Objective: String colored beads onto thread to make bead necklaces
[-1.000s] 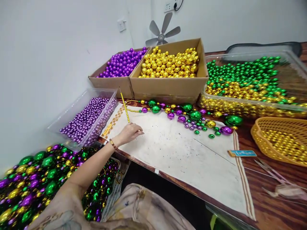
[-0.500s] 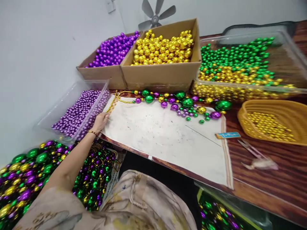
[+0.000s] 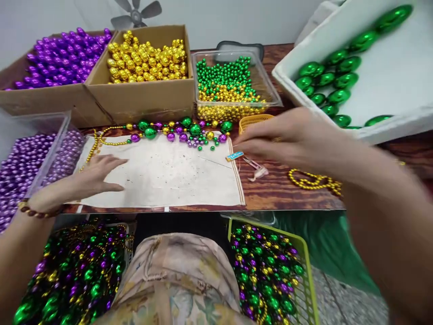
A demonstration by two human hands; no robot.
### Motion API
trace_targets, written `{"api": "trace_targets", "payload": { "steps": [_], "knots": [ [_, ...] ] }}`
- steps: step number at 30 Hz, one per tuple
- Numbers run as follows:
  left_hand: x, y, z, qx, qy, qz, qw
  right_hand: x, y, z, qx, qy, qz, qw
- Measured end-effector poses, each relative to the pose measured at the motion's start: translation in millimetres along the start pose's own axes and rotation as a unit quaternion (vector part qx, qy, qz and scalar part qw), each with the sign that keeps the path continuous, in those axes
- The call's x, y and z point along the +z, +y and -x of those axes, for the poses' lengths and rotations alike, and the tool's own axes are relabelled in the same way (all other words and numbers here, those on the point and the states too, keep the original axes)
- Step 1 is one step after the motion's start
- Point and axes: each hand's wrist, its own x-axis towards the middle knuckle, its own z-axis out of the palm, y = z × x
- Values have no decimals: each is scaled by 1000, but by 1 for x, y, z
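My left hand (image 3: 98,178) is open, fingers spread, over the left part of a white cloth (image 3: 158,180). Beside it runs a strand of small gold beads, part of a bead necklace (image 3: 149,132) in green, purple and gold along the cloth's back edge. My right hand (image 3: 284,135), blurred, reaches in above the table with its fingertips pinched together; whatever they hold is too small to make out. Just below those fingertips lies a blue-labelled packet (image 3: 234,156), with pink-handled snips (image 3: 255,168) next to it. A thin dark needle-like rod (image 3: 214,161) rests on the cloth.
Behind stand cardboard boxes of purple beads (image 3: 67,58) and gold beads (image 3: 149,61), and a clear bin (image 3: 233,106). A white foam box (image 3: 389,90) of green beads is at right. Left is a purple-bead tub (image 3: 57,158). Below are a green basket (image 3: 306,271) and piled necklaces (image 3: 81,271).
The view has swung right, bringing the foam box and my right hand into sight. My left hand has moved from the cloth's left edge onto it, with fingers spreading.
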Motion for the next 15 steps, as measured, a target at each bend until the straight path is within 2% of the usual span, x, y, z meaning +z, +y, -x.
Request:
{"api": "trace_targets", "payload": {
  "steps": [1, 2, 3, 4, 5, 7, 9, 12, 14, 15],
  "knots": [
    [4, 28, -10, 51, -45, 72, 995, 5, -9, -8, -57, -77, 12, 995],
    [11, 57, -20, 88, -54, 157, 982, 13, -16, -16, -119, -149, 20, 981],
    [18, 84, -32, 110, -36, 243, 963, 23, -23, -24, -176, -200, 20, 964],
    [27, 109, -44, 132, -19, 318, 939, 34, -27, -31, -218, -218, 10, 951],
    [36, 129, -56, 144, 7, 388, 910, 43, -30, -38, -239, -209, -10, 948],
    [54, 157, -76, 129, 43, 509, 850, 54, -27, -45, -248, -190, -65, 948],
    [65, 167, -87, 90, 46, 590, 801, 51, -14, -48, -236, -196, -119, 944],
    [68, 162, -85, 31, 15, 645, 763, 29, 29, -48, -170, -211, -139, 953],
    [64, 151, -78, -4, 2, 653, 757, 14, 71, -45, -78, -178, -60, 979],
    [62, 144, -73, -22, 1, 650, 760, 10, 94, -43, -25, -161, 25, 986]
  ]
}}
